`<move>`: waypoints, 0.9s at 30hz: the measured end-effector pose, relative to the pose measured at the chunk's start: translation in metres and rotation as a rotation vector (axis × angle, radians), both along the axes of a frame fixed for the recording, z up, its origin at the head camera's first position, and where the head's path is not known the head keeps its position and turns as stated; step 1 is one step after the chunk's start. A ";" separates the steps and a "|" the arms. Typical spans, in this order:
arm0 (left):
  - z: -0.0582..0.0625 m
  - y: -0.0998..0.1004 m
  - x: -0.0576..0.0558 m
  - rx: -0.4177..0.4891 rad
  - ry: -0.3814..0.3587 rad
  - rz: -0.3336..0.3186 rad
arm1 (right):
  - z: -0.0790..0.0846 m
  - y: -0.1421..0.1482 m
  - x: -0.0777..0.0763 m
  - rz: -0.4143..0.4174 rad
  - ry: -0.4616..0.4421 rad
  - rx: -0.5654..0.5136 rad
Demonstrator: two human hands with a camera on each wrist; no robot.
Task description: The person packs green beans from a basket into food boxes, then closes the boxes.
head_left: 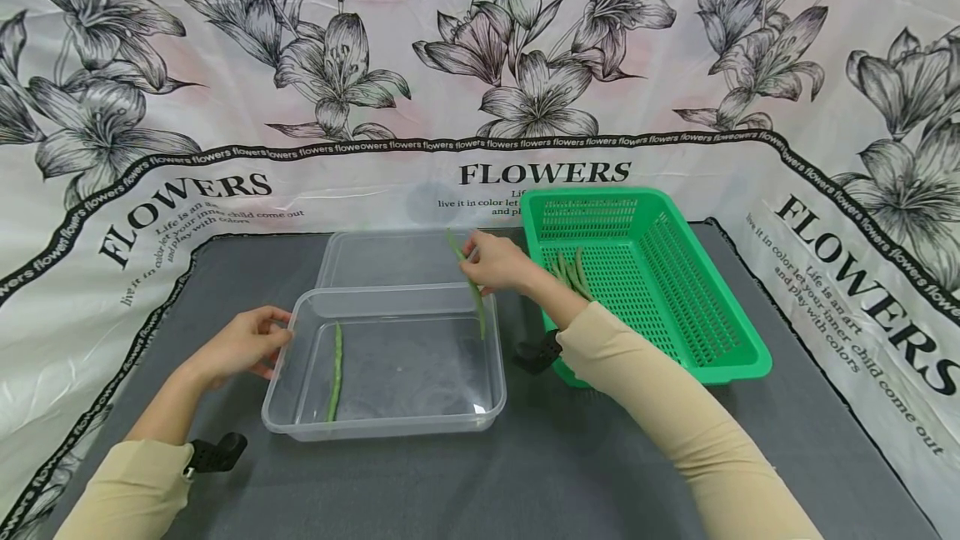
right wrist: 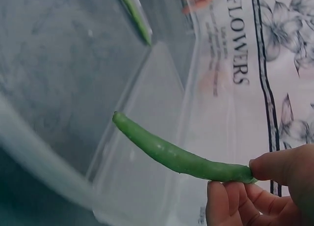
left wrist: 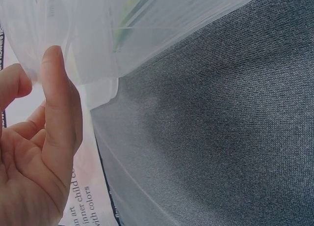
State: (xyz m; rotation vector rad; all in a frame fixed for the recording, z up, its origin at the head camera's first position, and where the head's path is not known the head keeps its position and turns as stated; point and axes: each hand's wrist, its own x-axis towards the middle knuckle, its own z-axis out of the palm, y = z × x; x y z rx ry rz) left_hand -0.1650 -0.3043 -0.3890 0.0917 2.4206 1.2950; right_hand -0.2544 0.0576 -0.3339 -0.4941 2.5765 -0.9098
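Note:
My right hand (head_left: 497,263) pinches a green bean (right wrist: 181,159) near one end between thumb and fingers, over the back right corner of a clear plastic container (head_left: 390,432). A second green bean (head_left: 336,373) lies lengthwise inside that container, along its left side. At the container's left rim, my left hand (head_left: 243,344) touches the wall with its fingers; in the left wrist view its fingers (left wrist: 54,83) are raised against the clear plastic, gripping nothing.
A green plastic basket (head_left: 712,315) stands to the right, with several green beans (head_left: 572,273) at its left side, partly behind my right forearm. Behind the container lies a clear lid (head_left: 390,258). Grey cloth (head_left: 450,490) covers the table; a flower-printed curtain (head_left: 375,190) hangs behind.

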 end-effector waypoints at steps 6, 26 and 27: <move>0.000 0.000 0.000 -0.001 -0.004 -0.001 | -0.008 -0.020 0.008 0.041 -0.031 -0.032; -0.001 0.000 0.000 -0.005 0.001 0.000 | -0.025 -0.074 0.033 0.134 -0.079 -0.069; -0.001 0.000 0.001 -0.005 0.001 0.000 | -0.025 -0.077 0.033 0.134 -0.084 -0.070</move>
